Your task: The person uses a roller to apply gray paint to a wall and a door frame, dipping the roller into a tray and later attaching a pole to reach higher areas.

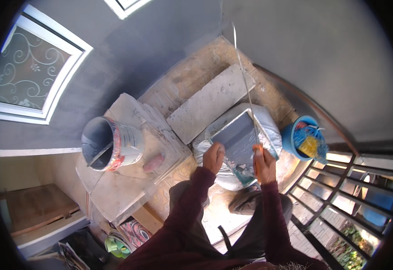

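Maroon sleeves point(274, 218) lie nearest; our right grip point(264, 163) clamps a long, thin tool point(245, 76), its axis running near to far, tip leaning left, above the right side of the tray point(230, 123). Our left grip point(214, 157) curls round the tray's left rim, over a white sack point(225, 180).

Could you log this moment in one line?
left hand: grips tray | right hand: holds long thin tool | tray: grey paste | nearby: white bucket, blue bucket

Open rectangular container point(231, 126), grey inside, under a long thin rod point(243, 74)
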`<state>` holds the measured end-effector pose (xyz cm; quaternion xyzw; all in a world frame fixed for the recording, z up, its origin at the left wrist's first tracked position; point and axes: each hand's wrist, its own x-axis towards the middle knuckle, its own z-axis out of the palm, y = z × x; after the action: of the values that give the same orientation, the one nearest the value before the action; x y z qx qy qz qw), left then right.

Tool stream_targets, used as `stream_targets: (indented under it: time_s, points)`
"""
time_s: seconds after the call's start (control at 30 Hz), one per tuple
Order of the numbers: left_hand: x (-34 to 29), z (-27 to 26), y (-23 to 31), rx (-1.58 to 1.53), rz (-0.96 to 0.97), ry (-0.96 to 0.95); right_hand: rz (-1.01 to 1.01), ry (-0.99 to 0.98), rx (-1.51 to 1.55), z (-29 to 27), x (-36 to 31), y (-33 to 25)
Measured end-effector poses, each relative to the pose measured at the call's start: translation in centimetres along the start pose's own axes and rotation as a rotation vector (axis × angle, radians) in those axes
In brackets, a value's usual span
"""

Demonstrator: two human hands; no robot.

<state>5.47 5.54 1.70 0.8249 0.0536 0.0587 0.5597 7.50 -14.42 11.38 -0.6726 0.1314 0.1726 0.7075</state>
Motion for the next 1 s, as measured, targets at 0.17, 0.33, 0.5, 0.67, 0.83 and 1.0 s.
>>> stream_targets:
  time_s: [0.17, 0.33, 0.5, 0.67, 0.83, 1.0]
  points:
    - [-9.7, -3.3, 2.2, 0.354, -0.114, -0.352, 0.26, 0.058, -0.105, -4.6, -8.8, -5.9]
    - [-17.9, -8.1, 13.1, 0.685, -0.181, -0.21, 0.423, 0.068, -0.119, -9.1, -15.7, -9.0]
    - [-22.7, -9.1, 20.0, 0.494, -0.503, -0.125, 0.534, 0.079, -0.031, -10.9, -19.4, -12.2]
    - [-17.7, -9.8, 27.5, 0.477, -0.484, -0.036, 0.517, 0.041, -0.118, -13.2, -20.4, -16.1]
    - [-10.0, -12.1, 41.4, 0.529, -0.252, 0.131, 0.409, 0.011, -0.178, -16.7, -21.0, -15.5]
    - [-7.2, -13.6, 49.2, 0.441, -0.079, 0.165, 0.342, 0.005, -0.05, -17.2, -20.4, -17.0]
